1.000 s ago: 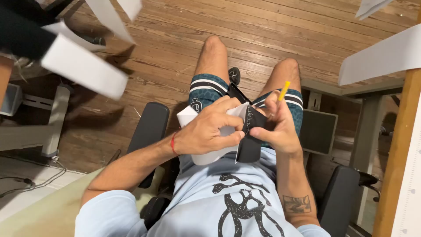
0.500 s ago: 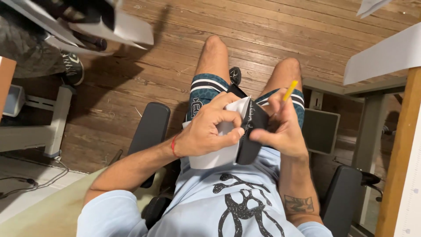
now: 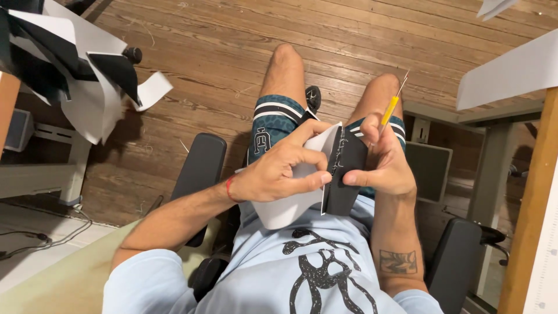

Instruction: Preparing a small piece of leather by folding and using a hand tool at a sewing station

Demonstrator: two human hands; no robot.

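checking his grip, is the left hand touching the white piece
Touching. The head view shows the left hand pinching the white piece, thumb lying across its face beside the black piece.

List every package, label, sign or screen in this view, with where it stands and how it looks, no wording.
Dark flat panel, perhaps a screen: under the desk past the right knee, rectangular, grey-black, blank.
Pale box: far left edge, grey-blue, mostly cut off; whether it is a package is unclear.
No labels or signs show. The left hand and right hand hold only plain black and white sheets.
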